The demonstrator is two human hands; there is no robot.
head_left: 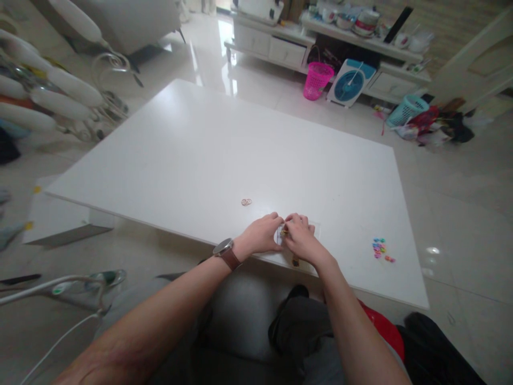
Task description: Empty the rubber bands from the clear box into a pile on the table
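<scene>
By the near edge of the table, the left hand curves with thumb and fingers apart beside a small thing, which should keep it steady, while the right hand bends over it, whether pinching I cannot tell.

Bent arms reach forward; 2 hands meet, fingers curled inward.

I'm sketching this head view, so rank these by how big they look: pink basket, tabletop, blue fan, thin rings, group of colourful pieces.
Largest to smallest:
1. White tabletop
2. Blue fan
3. Pink basket
4. Group of colourful pieces
5. Thin rings
</scene>
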